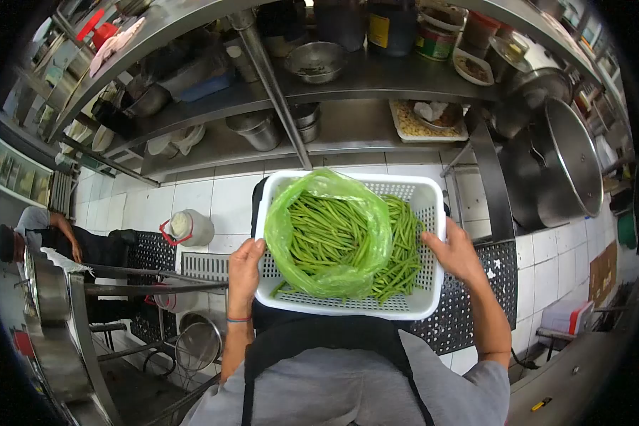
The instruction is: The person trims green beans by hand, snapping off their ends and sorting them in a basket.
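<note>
A white perforated plastic basket (362,307) is at the centre, just in front of the person's apron (319,348), gripped at opposite ends, probably to keep it level; whether anything beneath bears its weight is hidden. Inside, a translucent green plastic bag (312,282) gapes upward, exposing long green beans (326,231); more lie loose to its right, the basket walls seemingly containing them. The left hand (244,272) is clamped on the left rim, fingers mostly hidden. The right hand (458,252) clamps the right rim, thumb reaching over it, other fingers outside.
</note>
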Tool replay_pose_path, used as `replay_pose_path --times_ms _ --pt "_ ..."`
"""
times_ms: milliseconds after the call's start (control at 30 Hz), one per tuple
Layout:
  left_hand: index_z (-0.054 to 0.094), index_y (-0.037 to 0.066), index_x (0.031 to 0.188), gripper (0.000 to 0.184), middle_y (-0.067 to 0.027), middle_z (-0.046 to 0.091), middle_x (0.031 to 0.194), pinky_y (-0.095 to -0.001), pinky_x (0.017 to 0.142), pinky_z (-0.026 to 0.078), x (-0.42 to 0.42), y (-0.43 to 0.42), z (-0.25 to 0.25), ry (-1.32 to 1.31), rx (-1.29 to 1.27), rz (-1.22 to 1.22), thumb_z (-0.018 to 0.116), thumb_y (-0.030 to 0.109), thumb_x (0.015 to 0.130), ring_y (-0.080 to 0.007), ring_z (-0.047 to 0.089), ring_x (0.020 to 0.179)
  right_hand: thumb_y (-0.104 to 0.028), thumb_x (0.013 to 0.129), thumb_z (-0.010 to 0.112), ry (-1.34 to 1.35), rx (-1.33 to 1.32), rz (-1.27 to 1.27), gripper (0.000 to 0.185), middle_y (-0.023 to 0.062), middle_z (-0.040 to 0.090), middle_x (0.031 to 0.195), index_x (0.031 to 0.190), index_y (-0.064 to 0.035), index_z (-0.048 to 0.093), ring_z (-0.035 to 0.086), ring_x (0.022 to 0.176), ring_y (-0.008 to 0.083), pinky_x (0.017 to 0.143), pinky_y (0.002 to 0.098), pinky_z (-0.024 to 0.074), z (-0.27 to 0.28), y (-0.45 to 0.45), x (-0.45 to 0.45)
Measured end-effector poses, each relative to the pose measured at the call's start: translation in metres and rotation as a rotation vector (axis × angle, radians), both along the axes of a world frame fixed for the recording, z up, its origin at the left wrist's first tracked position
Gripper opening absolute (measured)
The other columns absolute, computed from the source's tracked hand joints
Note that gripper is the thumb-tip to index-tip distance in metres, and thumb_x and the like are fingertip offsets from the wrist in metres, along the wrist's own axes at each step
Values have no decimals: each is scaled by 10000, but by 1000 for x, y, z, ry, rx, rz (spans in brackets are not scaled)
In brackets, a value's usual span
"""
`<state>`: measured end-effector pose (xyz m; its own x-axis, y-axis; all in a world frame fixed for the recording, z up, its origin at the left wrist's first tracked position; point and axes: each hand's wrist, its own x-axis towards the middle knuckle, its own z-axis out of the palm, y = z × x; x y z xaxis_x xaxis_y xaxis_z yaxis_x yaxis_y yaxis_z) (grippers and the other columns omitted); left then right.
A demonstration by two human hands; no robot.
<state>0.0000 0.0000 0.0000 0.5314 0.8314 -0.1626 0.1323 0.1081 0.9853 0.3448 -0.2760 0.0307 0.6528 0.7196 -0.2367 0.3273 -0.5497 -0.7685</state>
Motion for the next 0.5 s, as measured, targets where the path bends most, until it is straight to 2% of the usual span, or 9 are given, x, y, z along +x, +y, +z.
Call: replay_pose_path --times_ms 67,100,167,200,267,300,367,433,500 --pt "709 1 1125 301 -9 646 879 -241 748 442 3 -10 -7 -10 0 18 629 266 1007 -83 529 822 -246 881 761 -380 -9 -80 565 250 661 1183 1364 -39 551 716 891 324 769 430 593 33 -1 -7" --pt "700 -9 1134 300 -20 650 890 -246 742 445 -11 45 22 117 183 -6 626 253 1005 -92 539 828 -210 889 747 -333 166 -146 511 238 664 1140 1334 -31 571 712 866 316 742 410 592 44 53 -25" --pt "681 -28 1152 301 -42 658 912 -254 732 452 13 18 17 234 295 -57 622 226 1001 -109 559 842 -139 906 717 -388 278 -218 404 213 671 1053 1275 -15 609 705 818 300 688 370 591 99 52 -19" --pt "653 -44 1187 312 -103 671 1001 -284 756 483 15 16 29 333 456 10 626 191 984 -161 606 879 -48 892 688 -484 318 -78 316 194 658 1014 1204 -14 644 694 754 292 620 342 573 113 62 -28" --pt "618 -42 1252 373 -193 646 1141 -376 895 492 25 22 58 271 632 47 653 177 952 -288 625 1006 -53 872 701 -570 381 269 310 189 656 1034 1175 -13 647 687 791 301 663 367 570 114 83 -40" --pt "617 -45 1249 381 -198 641 1140 -385 900 486 35 24 73 247 700 23 653 191 952 -299 618 1020 -55 861 707 -614 416 447 308 186 655 1045 1160 -13 649 683 809 306 684 379 568 114 93 -45" --pt "614 -51 1243 398 -208 631 1137 -403 911 475 56 24 99 196 843 -2 655 217 952 -320 604 1047 -87 855 715 -749 418 413 287 177 657 1043 1126 -13 658 671 880 325 748 407 549 103 122 -61" --pt "611 -69 1208 428 -222 613 1119 -394 898 470 72 38 80 307 681 131 659 268 949 -329 592 1053 -131 859 720 -912 389 279 274 172 656 1055 1099 -10 666 652 944 351 803 432 528 90 133 -57" --pt "625 -31 1120 369 -205 641 938 -377 736 489 65 64 8 439 531 -25 669 289 943 -316 626 849 -185 874 720 -1105 295 10 277 170 654 1078 1080 -6 673 626 1002 385 847 455 504 78 126 -28"
